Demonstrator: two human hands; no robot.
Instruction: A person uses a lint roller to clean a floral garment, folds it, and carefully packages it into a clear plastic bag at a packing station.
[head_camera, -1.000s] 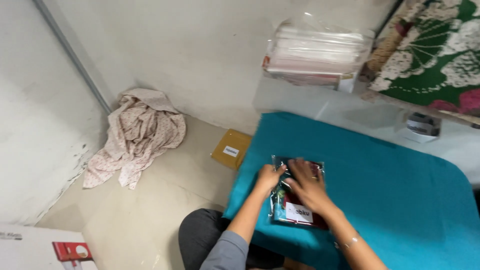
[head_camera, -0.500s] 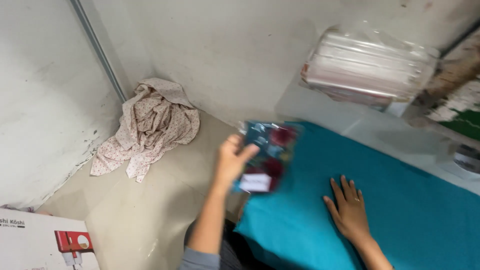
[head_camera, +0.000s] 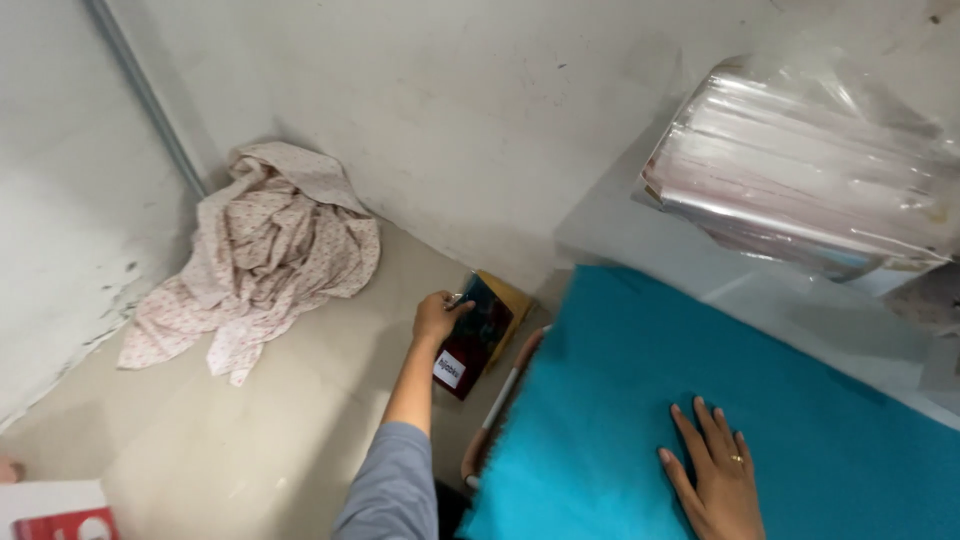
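The single head-worn camera looked steeply down and leftward from close above the person's lap, taking in the teal cloth (head_camera: 760, 400) at lower right, the floor (head_camera: 250, 430) and wall corner at left, with no second view.

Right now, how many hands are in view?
2. The left hand grips a dark red clear-wrapped packet down by the floor; the right hand lies flat on the teal cloth.

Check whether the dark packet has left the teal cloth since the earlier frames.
Yes. The left hand has carried the dark packet off the teal cloth, down to the floor beside it.
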